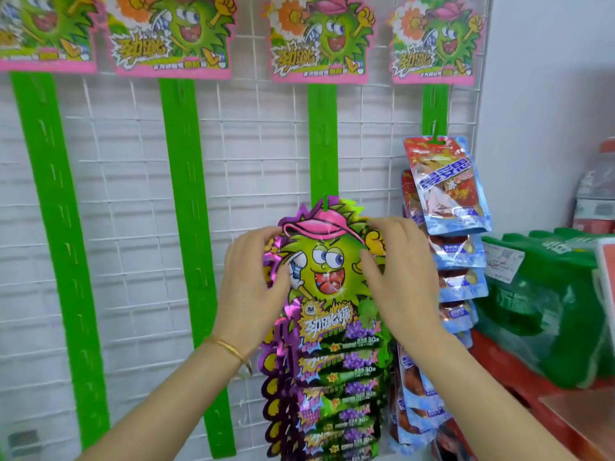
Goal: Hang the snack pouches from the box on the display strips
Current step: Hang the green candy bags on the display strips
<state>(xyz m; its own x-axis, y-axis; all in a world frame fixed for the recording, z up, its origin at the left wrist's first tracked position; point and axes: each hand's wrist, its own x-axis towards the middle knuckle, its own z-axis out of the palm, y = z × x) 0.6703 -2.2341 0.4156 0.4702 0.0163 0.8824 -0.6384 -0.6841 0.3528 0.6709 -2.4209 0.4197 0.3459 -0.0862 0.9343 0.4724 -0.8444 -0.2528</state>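
Green monster-shaped foil snack pouch (pixel 327 267) sits atop the stacked matching pouches (pixel 339 387) on the green plastic display strip (pixel 322 134), with the strip's tab poking through its top. Left hand (pixel 253 281) and right hand (pixel 399 271) each pinch a side edge, likely to level it while seating it.

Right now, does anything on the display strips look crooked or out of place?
The top red-and-blue pouch on the rightmost strip hangs tilted, its lower end swung right, out of line with the pouches below. The green pouch gripped by the left hand and right hand looks straight. Nothing looks torn.
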